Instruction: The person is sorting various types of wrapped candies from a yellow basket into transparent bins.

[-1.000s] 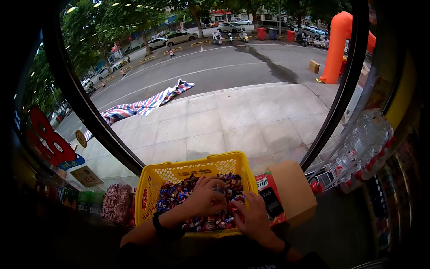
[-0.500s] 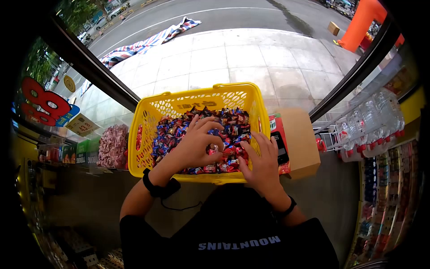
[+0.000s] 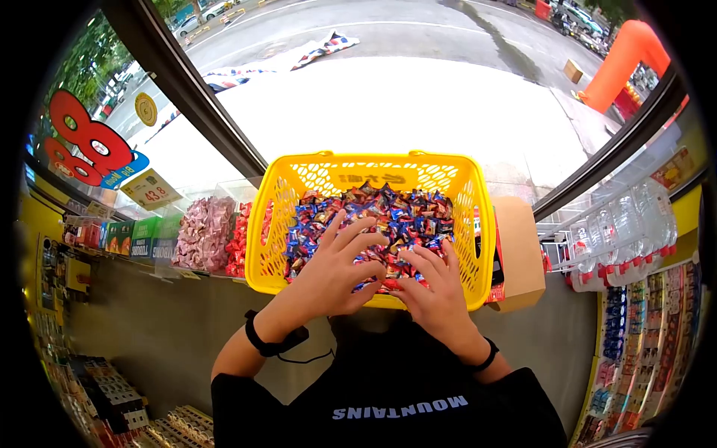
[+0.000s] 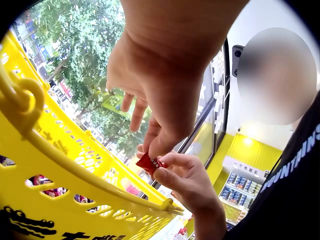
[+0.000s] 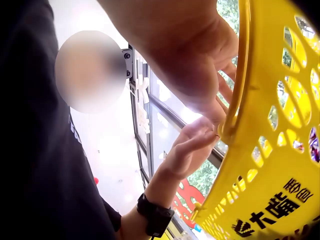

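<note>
My left hand (image 3: 328, 269) and right hand (image 3: 439, 299) meet over the near rim of a yellow plastic basket (image 3: 482, 257). The basket holds many small candies (image 3: 373, 205) in red and blue wrappers. One red-wrapped candy (image 4: 149, 164) sits between the two hands in the left wrist view. The left thumb and forefinger pinch it from above, and the right hand (image 4: 187, 187) pinches its other side with thumb and forefinger. My other fingers are spread loosely. In the right wrist view the basket rim and the hands hide the candy.
A cardboard box (image 3: 523, 254) stands right of the basket, beside a red package. Bags of pink-wrapped sweets (image 3: 203, 235) and a price sign (image 3: 151, 189) are at the left. Bottled water (image 3: 627, 224) fills a rack at the right. Window frames (image 3: 198, 89) rise in front.
The head view has tilted down, bringing the black shirt and shop floor into sight. Both hands stay over the near side of the basket, the fingertips now closer together.
</note>
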Demonstrator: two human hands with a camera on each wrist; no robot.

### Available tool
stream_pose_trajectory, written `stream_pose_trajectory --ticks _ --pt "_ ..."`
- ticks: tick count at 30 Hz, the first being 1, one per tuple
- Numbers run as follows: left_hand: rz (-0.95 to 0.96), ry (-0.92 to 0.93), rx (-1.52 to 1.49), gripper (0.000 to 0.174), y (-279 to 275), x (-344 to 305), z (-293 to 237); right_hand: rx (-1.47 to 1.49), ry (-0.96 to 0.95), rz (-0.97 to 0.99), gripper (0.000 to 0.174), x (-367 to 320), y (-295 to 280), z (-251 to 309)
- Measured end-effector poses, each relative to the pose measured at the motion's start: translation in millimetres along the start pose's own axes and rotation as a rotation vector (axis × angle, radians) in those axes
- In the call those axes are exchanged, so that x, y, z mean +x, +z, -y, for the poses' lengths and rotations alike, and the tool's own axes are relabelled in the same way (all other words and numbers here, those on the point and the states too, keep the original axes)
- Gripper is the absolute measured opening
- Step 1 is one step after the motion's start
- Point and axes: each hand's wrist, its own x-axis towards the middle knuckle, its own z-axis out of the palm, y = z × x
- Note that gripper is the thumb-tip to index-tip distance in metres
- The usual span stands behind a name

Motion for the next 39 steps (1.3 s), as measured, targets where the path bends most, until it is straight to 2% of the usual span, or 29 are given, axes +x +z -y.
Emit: stream_pose_trajectory --ticks 2,3,7,13,19,23,33,36,39 --pt "-0.033 -0.021 -0.031 0.022 -10.5 -19.8 3.8 0.042 -0.031 0.004 0.019 12.9 12.8 15.3" --pt "-0.059 0.014 -0.030 0.031 -10.1 -32.6 10.6 0.054 -0.062 0.001 0.016 17.4 22.8 21.5" --pt "-0.204 0.037 0.074 0.022 -13.4 -80.9 31.9 0.032 -0.144 -0.009 0.016 37.1 61.8 59.5" --pt "-0.301 0.049 0.104 0.024 -40.4 -143.7 82.2 0.036 -0.160 -0.022 0.013 73.2 117.0 110.9" --pt "-0.301 -0.026 -0.021 0.026 -65.6 -189.7 130.0 -0.051 -0.198 -0.086 0.018 100.0 166.6 145.9" --pt "-0.212 -0.091 -0.154 0.026 -71.6 -215.3 154.7 -0.097 -0.298 -0.102 0.022 102.1 185.9 154.0" --pt "-0.065 -0.076 -0.409 0.027 -72.7 -224.7 199.5 -0.159 -0.264 -0.088 0.024 110.4 203.2 160.5" --pt "-0.056 -0.018 -0.315 0.027 -73.5 -212.6 217.4 -0.186 -0.174 -0.120 0.029 115.9 206.6 163.9" --pt "-0.158 -0.121 -0.094 0.025 -56.5 -201.4 254.4 -0.170 -0.100 -0.132 0.033 119.7 206.4 164.4"
